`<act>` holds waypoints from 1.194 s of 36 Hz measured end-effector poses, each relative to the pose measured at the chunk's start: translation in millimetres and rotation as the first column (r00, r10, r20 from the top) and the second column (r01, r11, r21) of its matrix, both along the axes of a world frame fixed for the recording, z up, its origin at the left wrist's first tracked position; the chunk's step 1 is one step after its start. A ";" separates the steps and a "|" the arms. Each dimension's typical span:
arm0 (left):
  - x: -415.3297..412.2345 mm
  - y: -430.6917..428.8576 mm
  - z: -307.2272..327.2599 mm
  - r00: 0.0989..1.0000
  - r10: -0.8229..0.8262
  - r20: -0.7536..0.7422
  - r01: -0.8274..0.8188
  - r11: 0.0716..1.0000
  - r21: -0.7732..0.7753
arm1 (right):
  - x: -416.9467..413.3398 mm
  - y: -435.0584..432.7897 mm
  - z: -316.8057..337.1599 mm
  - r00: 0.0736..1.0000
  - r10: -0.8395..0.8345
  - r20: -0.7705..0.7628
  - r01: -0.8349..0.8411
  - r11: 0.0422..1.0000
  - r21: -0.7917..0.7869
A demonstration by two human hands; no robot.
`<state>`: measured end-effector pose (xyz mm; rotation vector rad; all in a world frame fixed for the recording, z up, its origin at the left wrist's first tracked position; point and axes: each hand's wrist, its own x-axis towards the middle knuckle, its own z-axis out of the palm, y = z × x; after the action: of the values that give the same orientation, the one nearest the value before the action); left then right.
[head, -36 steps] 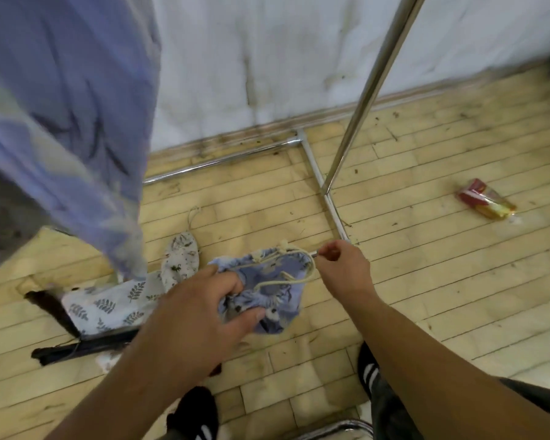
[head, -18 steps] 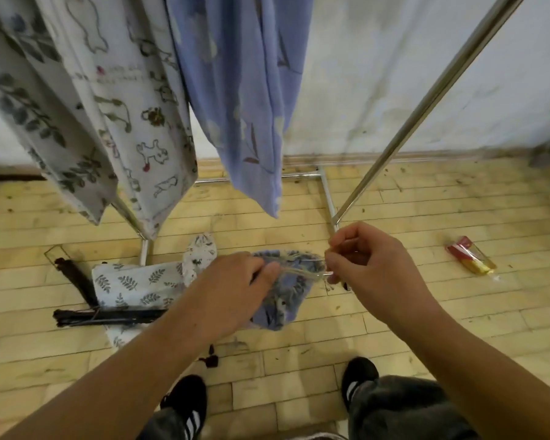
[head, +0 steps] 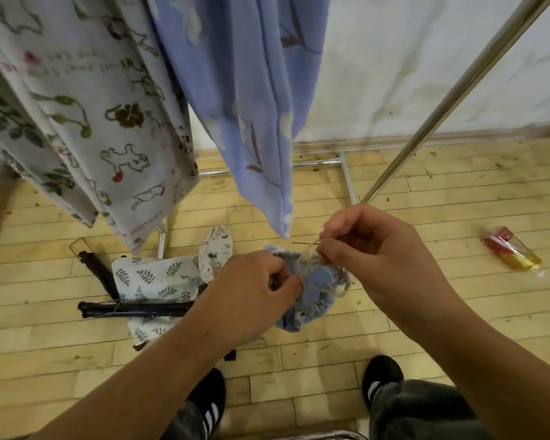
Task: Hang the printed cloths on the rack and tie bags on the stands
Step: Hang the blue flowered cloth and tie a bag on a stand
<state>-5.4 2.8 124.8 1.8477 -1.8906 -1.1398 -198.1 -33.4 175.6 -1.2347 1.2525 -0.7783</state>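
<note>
Left hand (head: 251, 290) grips blue drawstring bag (head: 318, 281) at its mouth; right hand (head: 381, 258) pinches the cord (head: 308, 257), bag held between them. Stand pole (head: 456, 100) rises just beyond, right-forward; right hand nearer. Printed cloths (head: 254, 90) hang behind-left.

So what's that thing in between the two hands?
A small blue drawstring bag. The left hand grips its cloth and the right hand pinches its pale cord, seen in the head view.
</note>
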 end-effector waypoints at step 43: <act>-10.3 -4.8 -2.4 0.999 0.040 -0.004 -0.040 0.995 -0.093 | -18.8 -4.7 -10.4 0.895 0.126 -0.429 -0.237 0.948 -0.215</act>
<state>-15.8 -2.0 122.5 1.8254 -1.8636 -1.0227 -216.9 -38.1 165.1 -1.7766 1.3690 -0.5721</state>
